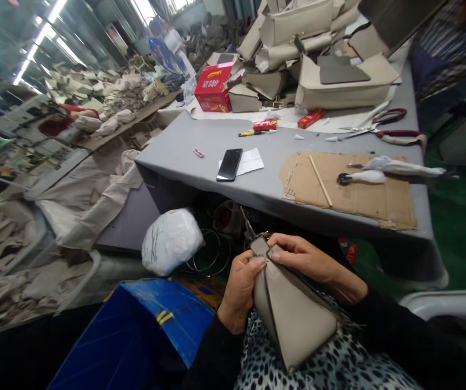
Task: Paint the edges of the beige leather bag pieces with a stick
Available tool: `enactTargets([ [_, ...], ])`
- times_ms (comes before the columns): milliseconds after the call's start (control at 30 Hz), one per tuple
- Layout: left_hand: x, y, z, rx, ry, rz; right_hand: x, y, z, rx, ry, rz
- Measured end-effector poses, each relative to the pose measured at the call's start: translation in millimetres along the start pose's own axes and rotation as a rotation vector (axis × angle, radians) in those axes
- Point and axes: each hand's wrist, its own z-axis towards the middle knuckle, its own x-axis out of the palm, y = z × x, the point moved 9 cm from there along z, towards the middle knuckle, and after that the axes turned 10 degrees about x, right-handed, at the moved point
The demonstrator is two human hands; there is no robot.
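A beige handbag with dark edging rests on my lap, its narrow end pointing away from me. My left hand grips that end from the left, thumb pressed on top near a small tab. From the other side my right hand pinches the same end, thumb and fingers closed on the bag's edge. Between the two hands a rounded tab sticks up, with a bit of gold-coloured metal behind it. The fingertips under the bag are hidden.
On the grey table ahead lie a phone, cardboard with tools, scissors, a red box and stacked beige bags. A blue bin and a white wrapped bundle stand to my left.
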Motion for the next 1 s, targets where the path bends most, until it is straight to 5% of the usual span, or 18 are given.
enactTargets([
  [1000, -21.2, 6, -1, -0.029, -0.099, -0.01, 8, -8, 16, 0.048, -0.003, 0.012],
])
